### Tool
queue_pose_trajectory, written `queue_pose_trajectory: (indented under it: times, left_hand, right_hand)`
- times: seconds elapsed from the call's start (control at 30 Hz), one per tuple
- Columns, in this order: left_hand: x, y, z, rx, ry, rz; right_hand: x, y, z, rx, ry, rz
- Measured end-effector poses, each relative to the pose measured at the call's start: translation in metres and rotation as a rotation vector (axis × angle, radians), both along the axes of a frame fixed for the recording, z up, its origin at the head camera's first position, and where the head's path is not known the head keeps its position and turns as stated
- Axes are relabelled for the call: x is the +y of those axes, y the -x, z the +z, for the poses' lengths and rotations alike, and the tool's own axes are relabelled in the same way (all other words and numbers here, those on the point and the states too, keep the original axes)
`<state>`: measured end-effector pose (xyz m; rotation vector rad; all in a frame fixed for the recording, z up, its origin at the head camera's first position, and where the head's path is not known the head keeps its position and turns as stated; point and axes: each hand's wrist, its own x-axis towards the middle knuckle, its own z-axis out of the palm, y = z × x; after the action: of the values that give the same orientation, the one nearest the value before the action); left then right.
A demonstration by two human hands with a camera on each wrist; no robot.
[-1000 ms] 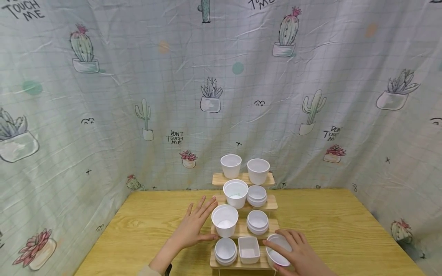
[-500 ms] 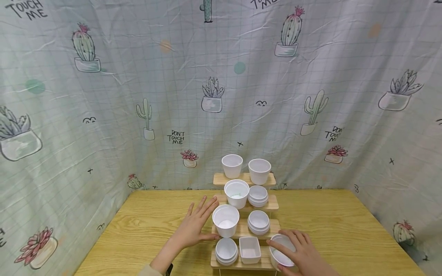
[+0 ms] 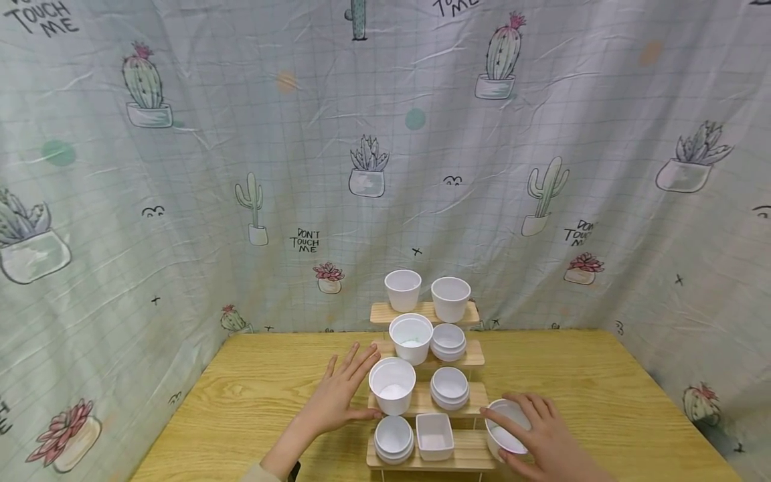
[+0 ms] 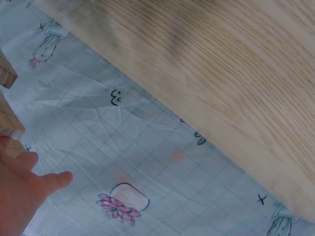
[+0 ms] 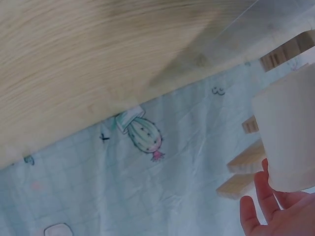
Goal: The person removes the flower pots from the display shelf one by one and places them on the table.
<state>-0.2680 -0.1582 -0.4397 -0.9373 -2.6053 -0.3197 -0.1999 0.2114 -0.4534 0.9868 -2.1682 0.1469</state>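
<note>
White and perhaps plastic, the smooth round pot (image 5: 288, 130) is at the right end of the tiered stand of pale wooden boards (image 3: 470, 450), beside its lowest shelf, with its mouth facing up. Whether it rests on that board's edge or hangs just off it, I cannot tell. The right hand (image 3: 545, 435) has its grip closed around the pot, thumb and fingers on different sides near the rim, a hold that probably keeps it level.

At the stand's left side is the left hand (image 3: 334, 398), its grip spread and holding nothing. The left wrist view seems to show a fingertip at a board's end; I take this as steadying, since the stand looks light on its thin legs.

On the stand's lowest shelf, bare wood separates the held pot from a white square pot (image 3: 434, 436); left of that is a white low ribbed bowl (image 3: 394, 439). The 2nd shelf up carries a white deep round pot (image 3: 392, 386) and another low ribbed bowl (image 3: 449, 387), and the 3rd is filled alike. On top are 2 white tapered cups (image 3: 403, 290). This spacing likely keeps each rim visible, but leaves little room for fingers between neighbours.

Close above the lowest shelf's bare stretch, the next board and its thin leg limit access from behind. Around the stand spreads the yellow wood-grain desk (image 3: 572, 375); behind it hangs a pale cactus-print curtain (image 3: 458, 221).
</note>
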Motion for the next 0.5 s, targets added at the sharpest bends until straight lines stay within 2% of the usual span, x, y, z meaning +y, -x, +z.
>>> queue_pose_trajectory:
  times: [0.5]
  left_hand:
    - [0.005,0.002,0.003,0.006,0.005,0.019]
  right_hand:
    - [0.018,0.015,0.01,-0.046,0.083,-0.07]
